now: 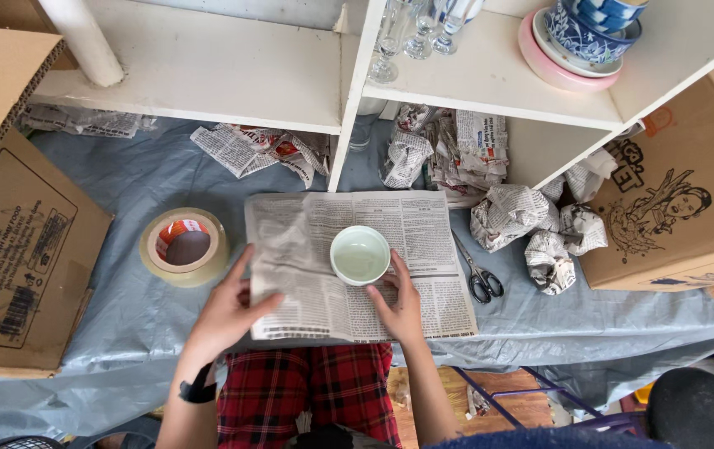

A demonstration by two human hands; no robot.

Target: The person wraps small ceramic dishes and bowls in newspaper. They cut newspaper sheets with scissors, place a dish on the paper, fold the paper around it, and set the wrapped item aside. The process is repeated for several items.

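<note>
L hand (228, 309) lying flat, fingers spread, on newspaper (323, 274) left edge, gripping nothing. R hand (398, 303) resting open beside bowl (360, 255), fingertips touching it. Bowl sitting upright mid-sheet on table (124, 299); tape (184, 246) lying to the left.

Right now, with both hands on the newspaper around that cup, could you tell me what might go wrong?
The pale cup stands unwrapped on the newspaper sheet; if the left hand or right hand tugs the sheet, it might tip. The scissors lie close beside the sheet and could snag the paper. The stemmed glasses sit near the shelf edge above.
</note>
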